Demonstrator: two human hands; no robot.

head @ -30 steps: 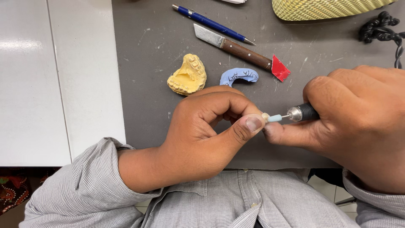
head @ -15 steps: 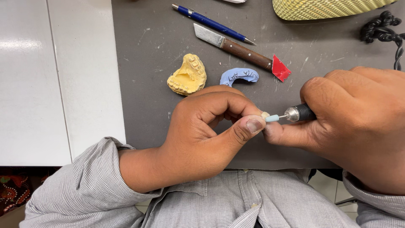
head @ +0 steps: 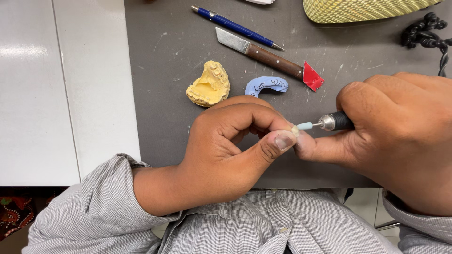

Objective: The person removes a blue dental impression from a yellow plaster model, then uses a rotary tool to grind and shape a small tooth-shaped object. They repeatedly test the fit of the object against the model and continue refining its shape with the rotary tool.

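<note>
No packages, labels, signs or screens are in view.

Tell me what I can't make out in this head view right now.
- Small pale piece pinched by the left hand: mostly hidden by thumb and fingertips; shape unclear.
- Rotary handpiece in the right hand: only the blue tip and metal collar show; the fist covers the body.
- Yellow woven thing: cut off by the top edge.
- Black coiled cord: runs off the right edge.
</note>
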